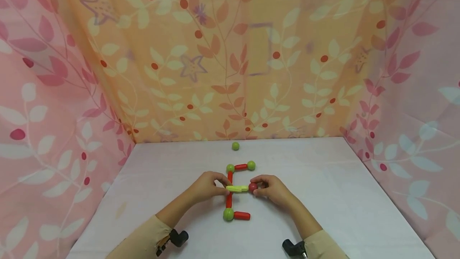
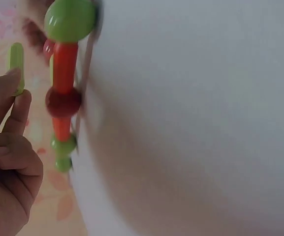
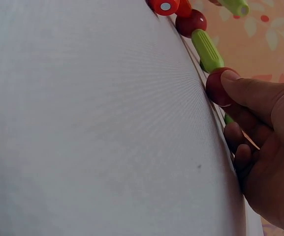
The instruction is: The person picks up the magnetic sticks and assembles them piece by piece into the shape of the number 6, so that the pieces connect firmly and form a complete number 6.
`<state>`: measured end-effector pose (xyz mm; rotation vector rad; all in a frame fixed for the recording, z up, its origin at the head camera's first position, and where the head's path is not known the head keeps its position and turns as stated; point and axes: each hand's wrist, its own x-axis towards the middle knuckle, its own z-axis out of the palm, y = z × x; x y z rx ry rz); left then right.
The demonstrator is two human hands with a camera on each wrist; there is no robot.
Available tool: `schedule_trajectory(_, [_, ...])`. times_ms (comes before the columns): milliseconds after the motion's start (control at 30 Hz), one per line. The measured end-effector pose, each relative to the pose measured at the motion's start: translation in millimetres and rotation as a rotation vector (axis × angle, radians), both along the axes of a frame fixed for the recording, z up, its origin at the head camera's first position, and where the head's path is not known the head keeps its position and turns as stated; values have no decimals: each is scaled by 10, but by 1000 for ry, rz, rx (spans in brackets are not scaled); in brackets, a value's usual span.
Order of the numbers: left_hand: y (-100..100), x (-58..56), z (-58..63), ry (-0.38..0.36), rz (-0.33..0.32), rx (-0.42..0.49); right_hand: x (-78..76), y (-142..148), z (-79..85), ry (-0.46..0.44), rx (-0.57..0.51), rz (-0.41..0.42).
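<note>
My left hand (image 1: 208, 189) pinches a yellow-green rod (image 2: 16, 64) by its end, above the joined pieces. With thumb and fingers my right hand (image 1: 273, 191) grips a red ball (image 1: 253, 187). That ball meets another yellow-green rod (image 3: 208, 51), whose far end meets a dark red ball (image 2: 63, 102) in the middle of the figure. Red rods (image 1: 229, 200) run from this middle ball to a near green ball (image 1: 228, 214) and a far green ball (image 1: 230, 168). In the head view the left hand's rod hides the middle ball.
A red rod (image 1: 242, 216) points right from the near green ball. At the far end, another red rod (image 1: 241, 167) leads to a green ball (image 1: 251, 165). A loose green ball (image 1: 235, 146) lies farther back on the white table (image 1: 172, 155). Patterned cloth (image 1: 223, 103) surrounds three sides.
</note>
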<state>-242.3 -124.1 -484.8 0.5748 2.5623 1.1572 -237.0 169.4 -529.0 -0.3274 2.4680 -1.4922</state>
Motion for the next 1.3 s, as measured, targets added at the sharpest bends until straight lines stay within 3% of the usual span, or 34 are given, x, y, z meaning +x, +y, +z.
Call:
schedule_trajectory(300, [337, 96, -91, -39, -30, -15, -10, 6, -7, -6, 4, 3])
schedule_trajectory(700, [443, 130, -287, -1, -33, -57, -9, 9, -20, -1, 3, 1])
schedule_trajectory(1300, [515, 184, -259, 131, -40, -213, -14, 16, -45, -4, -18, 3])
